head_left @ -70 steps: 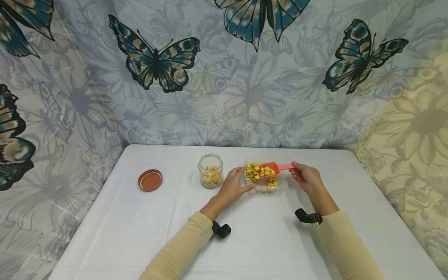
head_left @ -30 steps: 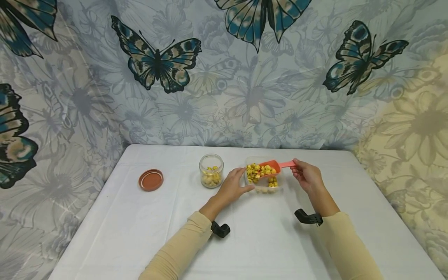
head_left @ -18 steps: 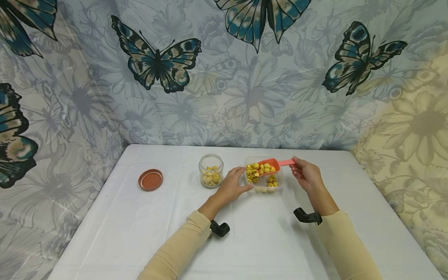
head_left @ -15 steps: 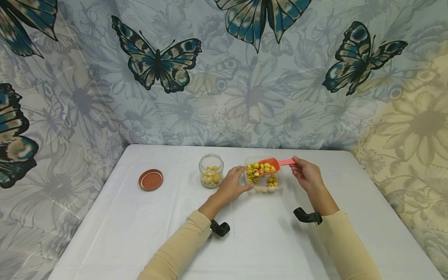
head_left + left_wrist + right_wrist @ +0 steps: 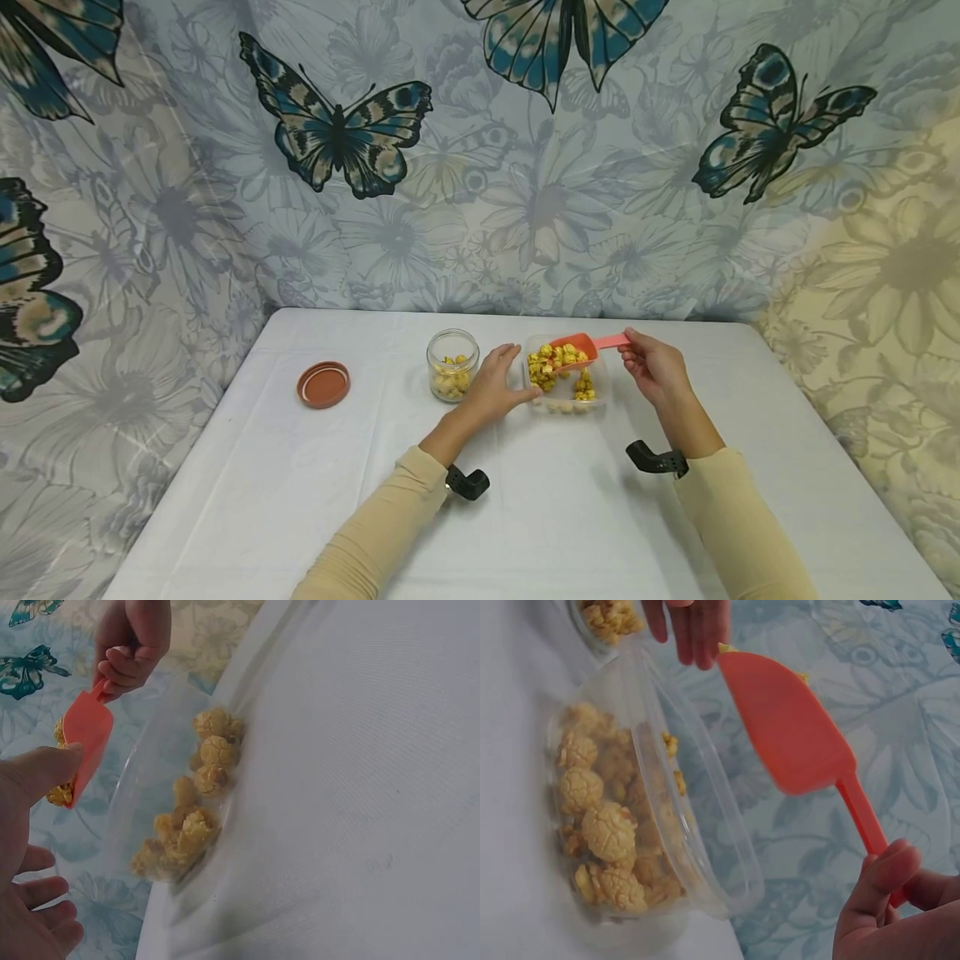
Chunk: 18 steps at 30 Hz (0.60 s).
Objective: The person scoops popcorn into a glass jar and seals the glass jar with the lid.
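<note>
Head view: we look down at a white worktop (image 5: 247,492), where a person's right hand (image 5: 654,367) holds an orange scoop (image 5: 577,342) over a clear tub (image 5: 564,388). Popcorn (image 5: 566,357) fills the scoop, and more lies in the tub. From the right wrist view we find that hand's grip clamped near the end of the handle (image 5: 862,816), with the scoop's underside raised apart from the tub's rim. The left hand (image 5: 491,392) is just beside the tub, its grip apart: thumb away from the fingers, pinching nothing. Whether the thumb touches the tub, we cannot tell. Just left of that hand stands an uncovered jar (image 5: 452,343), part filled with popcorn; farther left, well apart, a brown lid (image 5: 323,385) lies flat.

We judge the scoop light, stiff and smooth, probably plastic. Held so far back it could tip under its load, so a firm pinch nearer the front of the handle should steady it. The popcorn looks light, dry and quick to roll off. The tub seems thin and slightly flexible, best steadied gently by its sides.
</note>
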### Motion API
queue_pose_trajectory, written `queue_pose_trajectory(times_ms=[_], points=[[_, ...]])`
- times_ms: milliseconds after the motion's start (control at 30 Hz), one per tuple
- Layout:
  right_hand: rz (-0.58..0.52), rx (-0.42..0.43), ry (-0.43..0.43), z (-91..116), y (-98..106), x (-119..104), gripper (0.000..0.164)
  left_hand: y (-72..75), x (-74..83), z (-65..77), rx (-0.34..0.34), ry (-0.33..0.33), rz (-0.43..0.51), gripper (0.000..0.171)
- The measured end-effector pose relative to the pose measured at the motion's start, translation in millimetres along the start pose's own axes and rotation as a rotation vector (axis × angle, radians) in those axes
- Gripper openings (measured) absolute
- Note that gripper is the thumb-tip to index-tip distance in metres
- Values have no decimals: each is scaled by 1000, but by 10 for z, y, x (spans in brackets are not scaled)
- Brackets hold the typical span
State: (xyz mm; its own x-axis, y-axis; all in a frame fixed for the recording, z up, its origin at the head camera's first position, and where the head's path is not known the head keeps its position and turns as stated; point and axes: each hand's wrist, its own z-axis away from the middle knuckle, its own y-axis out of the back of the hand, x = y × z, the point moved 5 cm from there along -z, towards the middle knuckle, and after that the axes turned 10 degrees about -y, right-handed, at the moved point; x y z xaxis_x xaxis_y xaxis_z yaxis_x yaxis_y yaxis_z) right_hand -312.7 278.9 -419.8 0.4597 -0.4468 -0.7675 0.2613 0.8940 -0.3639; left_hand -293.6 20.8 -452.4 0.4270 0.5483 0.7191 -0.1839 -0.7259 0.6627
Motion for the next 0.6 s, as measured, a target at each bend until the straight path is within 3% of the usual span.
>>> queue_pose_trajectory(times_ms=[600], points=[[-24,-60,43,28,-128,-67,21,241,180,23,26,-55,25,86]])
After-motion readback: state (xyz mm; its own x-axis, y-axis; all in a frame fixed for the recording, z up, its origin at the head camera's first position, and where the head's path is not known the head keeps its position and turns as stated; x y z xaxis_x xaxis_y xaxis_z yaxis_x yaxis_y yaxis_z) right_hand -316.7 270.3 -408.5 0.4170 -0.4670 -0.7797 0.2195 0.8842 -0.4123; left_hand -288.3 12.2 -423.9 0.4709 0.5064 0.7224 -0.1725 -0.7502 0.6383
